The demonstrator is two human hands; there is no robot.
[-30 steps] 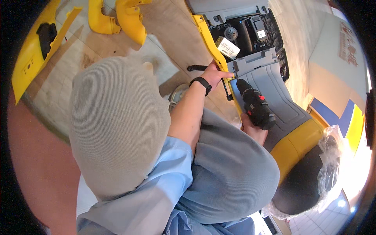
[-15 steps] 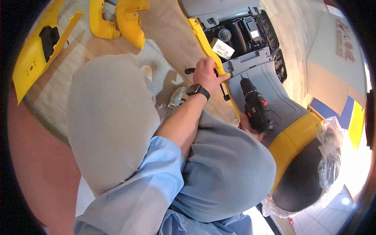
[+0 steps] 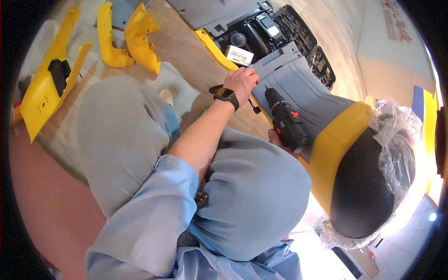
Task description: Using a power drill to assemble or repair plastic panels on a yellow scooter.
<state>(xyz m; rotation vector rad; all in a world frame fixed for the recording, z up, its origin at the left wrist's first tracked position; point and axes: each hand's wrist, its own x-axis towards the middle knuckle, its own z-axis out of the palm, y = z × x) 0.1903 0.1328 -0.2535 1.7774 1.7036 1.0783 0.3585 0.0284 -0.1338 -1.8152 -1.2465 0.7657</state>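
My left hand (image 3: 240,85), with a black watch on its wrist, has curled fingers on the yellow edge strip (image 3: 218,54) beside the grey moulded floor panel (image 3: 303,88). My right hand (image 3: 277,142) holds a black cordless drill (image 3: 284,119) with red switches, its bit pointing up toward my left hand; most of that hand is hidden under the drill. An open compartment (image 3: 252,38) holds black parts, a round grey piece and a small white box (image 3: 239,56).
Yellow body panels (image 3: 46,93) and curved yellow pieces (image 3: 140,32) lie at the upper left. A black seat (image 3: 357,186) with clear plastic wrap (image 3: 394,158) is at the right, near a large cardboard carton (image 3: 382,46). My bent legs fill the lower middle.
My left hand has shifted up and leftward along the yellow edge. The right hand and drill have moved left. The whole view has shifted, as the camera turned.
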